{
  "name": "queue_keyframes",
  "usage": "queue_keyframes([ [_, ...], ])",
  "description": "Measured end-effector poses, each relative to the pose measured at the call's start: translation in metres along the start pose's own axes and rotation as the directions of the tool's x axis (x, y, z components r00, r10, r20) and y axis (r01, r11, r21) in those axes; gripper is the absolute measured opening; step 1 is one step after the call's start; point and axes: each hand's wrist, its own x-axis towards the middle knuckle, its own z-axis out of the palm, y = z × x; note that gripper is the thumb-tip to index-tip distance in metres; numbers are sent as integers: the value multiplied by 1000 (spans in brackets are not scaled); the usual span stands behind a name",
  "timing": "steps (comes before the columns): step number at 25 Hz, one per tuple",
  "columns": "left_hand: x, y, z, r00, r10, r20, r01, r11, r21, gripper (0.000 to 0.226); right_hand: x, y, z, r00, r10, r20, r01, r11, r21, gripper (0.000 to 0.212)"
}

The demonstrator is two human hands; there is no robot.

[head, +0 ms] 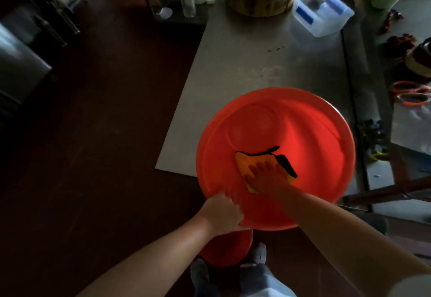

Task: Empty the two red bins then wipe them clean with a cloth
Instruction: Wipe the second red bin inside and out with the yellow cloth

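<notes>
A large round red bin (314,138) sits at the near end of a grey table (245,63), overhanging its edge toward me. Inside it lies a yellow cloth (242,160) with a black border. My right hand (265,177) presses flat on the cloth against the bin's inner wall, fingers spread. My left hand (224,210) grips the bin's near rim, with the fingers curled over the edge. A second red bin (224,247) shows partly on the floor below, between my arms, above my grey shoes.
A round wooden block (261,0) with something red on it stands at the table's far end, beside a clear plastic jug (321,12). Plastic bottles (189,2) stand at the back left. Orange rings (412,96) and clutter lie on a table to the right. Dark floor spreads left.
</notes>
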Motion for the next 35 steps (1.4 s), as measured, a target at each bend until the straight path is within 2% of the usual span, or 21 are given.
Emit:
queue_keyframes([
  [2, 2, 0, 0, 1000, 9, -2, -9, 1000, 23, 71, 10, 0, -5, 999, -1, 47, 1, 1000, 5, 62],
  [8, 3, -1, -17, 998, -20, 64, 22, 1000, -21, 70, 1, -1, -15, 999, -8, 46, 6, 999, 43, 66],
  [11, 4, -3, -20, 995, 8, 98, 3, 994, -110, 70, -22, -4, -7, 993, -87, -84, 82, 995, -58, 61],
  [12, 4, -5, -21, 995, 5, 95, 7, 992, -125, 69, -29, -5, -5, 992, -93, -86, 85, 992, -96, 61],
  [15, 2, -6, -26, 994, 8, 107, 9, 988, -156, 67, -52, -9, -4, 998, -5, 67, 9, 997, -70, 69],
  [17, -1, -5, -27, 995, 13, 98, 4, 986, -168, 66, -70, -12, 0, 993, 41, 111, -35, 998, -58, 73],
  [20, -3, -7, -33, 997, 25, 69, -15, 988, -155, 66, -99, -13, 11, 989, 89, 122, -89, 996, -10, 81],
  [24, -5, -9, -36, 998, 40, 58, -33, 992, -118, 67, -123, -16, 13, 989, 132, 60, -135, 990, 35, 85],
  [32, -7, -13, -27, 996, 40, 78, -34, 996, -80, 63, -76, -14, 3, 991, 99, 90, -99, 995, -5, 76],
  [35, -1, -8, -16, 996, 83, 20, -81, 995, -60, 64, -47, -2, 6, 999, 43, 7, -42, 999, -15, 69],
])
